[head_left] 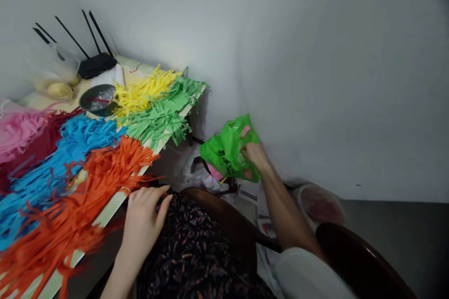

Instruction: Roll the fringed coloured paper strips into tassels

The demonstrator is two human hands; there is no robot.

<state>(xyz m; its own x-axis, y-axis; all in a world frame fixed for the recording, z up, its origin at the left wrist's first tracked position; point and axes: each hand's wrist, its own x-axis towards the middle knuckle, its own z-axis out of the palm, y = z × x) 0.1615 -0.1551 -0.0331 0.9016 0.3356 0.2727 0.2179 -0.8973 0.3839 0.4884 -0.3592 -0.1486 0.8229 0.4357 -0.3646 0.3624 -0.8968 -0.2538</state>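
My right hand [253, 155] is stretched out low beside the wall. It grips a bright green plastic bag [224, 147] with dark printing, and pink pieces show at the bag's side. My left hand [146, 203] rests by the table edge above my dark patterned clothing, fingers loosely bent and thumb apart, holding nothing. Close to it, orange paper fringe [115, 159] hangs over the edge. Blue fringe [84, 133], green fringe [161, 117] and yellow fringe [147, 88] lie farther along the table.
A bowl [98, 99], a black router [97, 65] with upright antennas and a clear bag [58, 77] stand at the back. Pink fringe [21, 131] is at far left. Brown chair parts [213, 210], a round-edged dark seat [358, 257] and a clear tub [320, 205] are below.
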